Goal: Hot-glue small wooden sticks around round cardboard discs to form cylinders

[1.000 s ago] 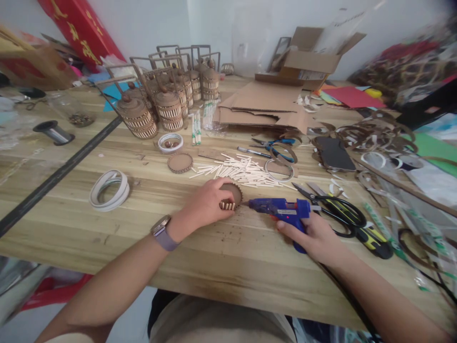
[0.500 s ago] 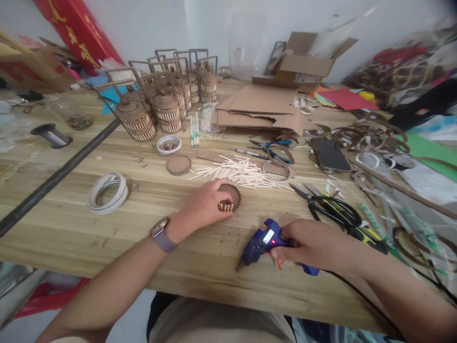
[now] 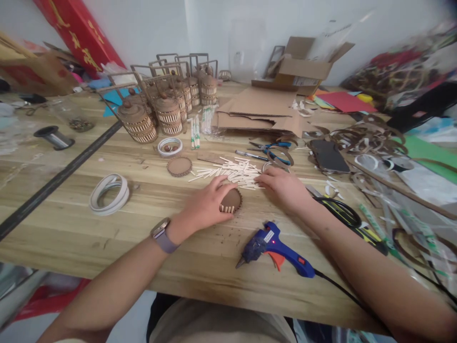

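My left hand [image 3: 205, 205] rests on a round brown cardboard disc [image 3: 233, 200] with a few short wooden sticks standing along its near edge. My right hand [image 3: 283, 186] reaches into the pile of pale wooden sticks [image 3: 232, 170] just beyond the disc, fingers on the sticks. A blue hot glue gun [image 3: 273, 247] with an orange trigger lies on the wooden table [image 3: 71, 224] near the front edge, nozzle pointing left, no hand on it.
Several finished stick-and-cardboard lanterns [image 3: 157, 107] stand at the back. Another cardboard disc [image 3: 179, 166], white tape rings [image 3: 109, 192], black scissors [image 3: 339, 212], a phone [image 3: 330, 156], flat cardboard sheets [image 3: 260, 112] and cardboard strips [image 3: 371, 136] lie around.
My right hand has put the glue gun down near the front edge and moved up to the stick pile. My left hand has stayed on the disc.
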Tool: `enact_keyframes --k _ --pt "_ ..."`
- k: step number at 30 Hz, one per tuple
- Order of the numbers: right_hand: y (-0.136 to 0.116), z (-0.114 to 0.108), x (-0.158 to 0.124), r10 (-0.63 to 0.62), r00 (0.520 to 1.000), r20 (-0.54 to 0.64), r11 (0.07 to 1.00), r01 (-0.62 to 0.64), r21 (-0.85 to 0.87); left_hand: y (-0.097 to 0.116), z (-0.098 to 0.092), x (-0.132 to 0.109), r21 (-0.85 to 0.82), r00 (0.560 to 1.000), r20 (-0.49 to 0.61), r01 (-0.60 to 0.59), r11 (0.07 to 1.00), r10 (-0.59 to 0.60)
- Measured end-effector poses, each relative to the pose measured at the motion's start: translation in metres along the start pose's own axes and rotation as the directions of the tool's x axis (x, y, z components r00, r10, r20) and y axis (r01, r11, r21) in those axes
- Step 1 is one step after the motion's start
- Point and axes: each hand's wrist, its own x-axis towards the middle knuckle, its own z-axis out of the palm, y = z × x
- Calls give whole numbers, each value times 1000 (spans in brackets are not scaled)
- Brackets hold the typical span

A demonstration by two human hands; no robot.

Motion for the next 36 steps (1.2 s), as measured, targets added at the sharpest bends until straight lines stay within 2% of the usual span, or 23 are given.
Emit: enact_keyframes --k 4,7,9,11,12,14,16,18,20,25,31,36 --pt "-1 5 3 -44 999 25 984 48 -172 1 0 0 0 1000 5 5 1000 -5" --pt "-1 8 3 -83 994 -67 982 70 -176 1 0 -1 3 1000 9 2 1000 -2" --pt "1 8 2 -68 981 -184 996 58 -62 1 0 -1 0 1000 6 -3 1000 3" --pt "1 6 0 6 962 -271 987 38 155 0 0 -1 -2 1000 2 -8 1000 8" --pt "1 3 -1 59 960 -273 956 23 291 0 0 -1 -2 1000 2 -10 1000 10" --pt "-4 -4 -4 136 975 -177 823 -12 567 -1 0 -1 -1 1000 0 -17 1000 17" --pt "-13 -11 -8 127 992 -28 643 -61 764 -2 1 -1 -1 1000 -6 -25 1000 25" --pt "-25 -14 -11 68 994 81 516 -104 850 -3 2 -1 -5 999 -10 -31 1000 31" --pt "-38 -15 -14 19 990 140 472 -132 872 -3 2 -1 -16 999 -11 -33 999 33" --pt "-55 -11 -14 -27 989 147 470 -117 875 -4 2 0 -37 999 -8 -36 999 36" --pt "-58 -7 -13 -59 994 87 617 -32 786 -4 2 -1 -24 999 -13 -46 999 46" --pt "-59 -1 -13 -72 995 71 672 -4 741 -4 3 -1 -29 998 -25 -56 998 56"
